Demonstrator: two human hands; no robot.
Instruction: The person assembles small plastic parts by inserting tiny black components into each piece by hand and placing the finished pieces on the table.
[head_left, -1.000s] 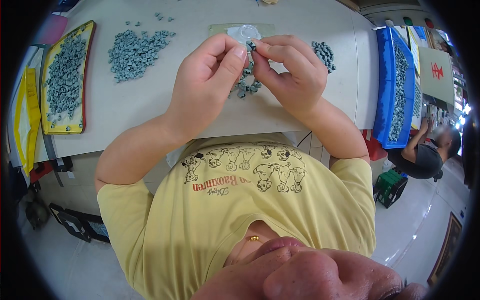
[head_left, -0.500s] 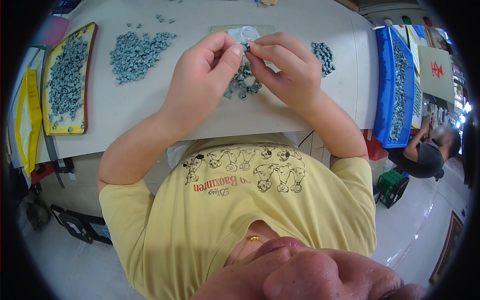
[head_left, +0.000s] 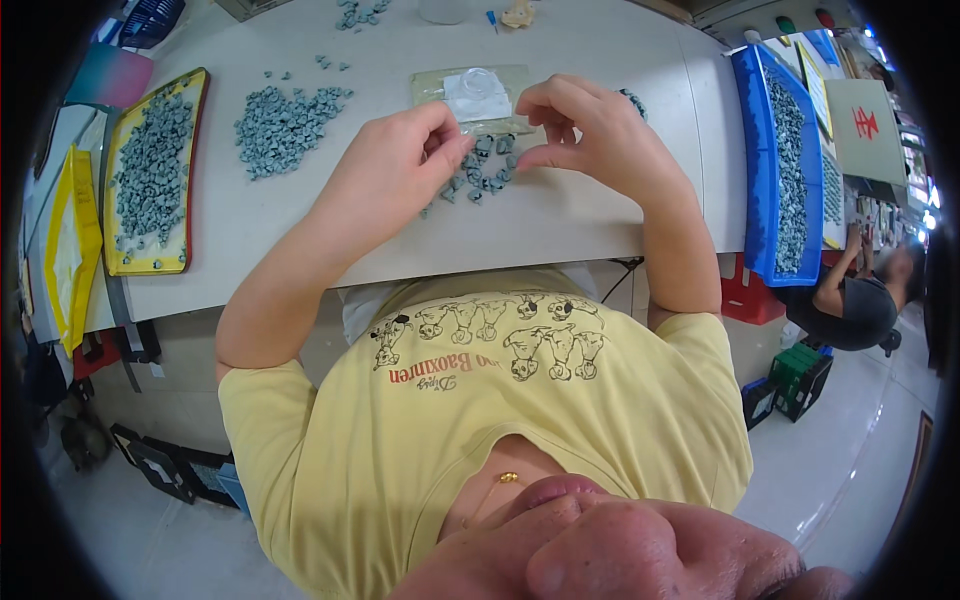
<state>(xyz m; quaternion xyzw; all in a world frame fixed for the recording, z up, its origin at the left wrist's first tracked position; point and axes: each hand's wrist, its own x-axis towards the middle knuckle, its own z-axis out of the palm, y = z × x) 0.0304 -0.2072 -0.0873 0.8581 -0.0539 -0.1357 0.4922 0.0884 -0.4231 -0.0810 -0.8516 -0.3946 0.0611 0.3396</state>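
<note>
Between my hands lies a loose cluster of small grey-green moulded parts; their exact kind is too small to tell. Thumb and fingertips together, my left hand hangs at the cluster's left edge, and anything in that pinch is hidden. My right hand is at the other side, its thumb apart from curled fingers and nothing visible between them. Behind the cluster sits a flat olive mat carrying a white sheet and a clear round disc.
A pile of similar parts spreads at the left, beside a yellow tray full of them. More parts show behind my right hand. A long blue bin stands at the right, with a co-worker beyond it.
My hands, together over the mat holding a small part, have parted. The left has come down to the cluster's left; the right has opened and moved right. The camera view has shifted slightly.
</note>
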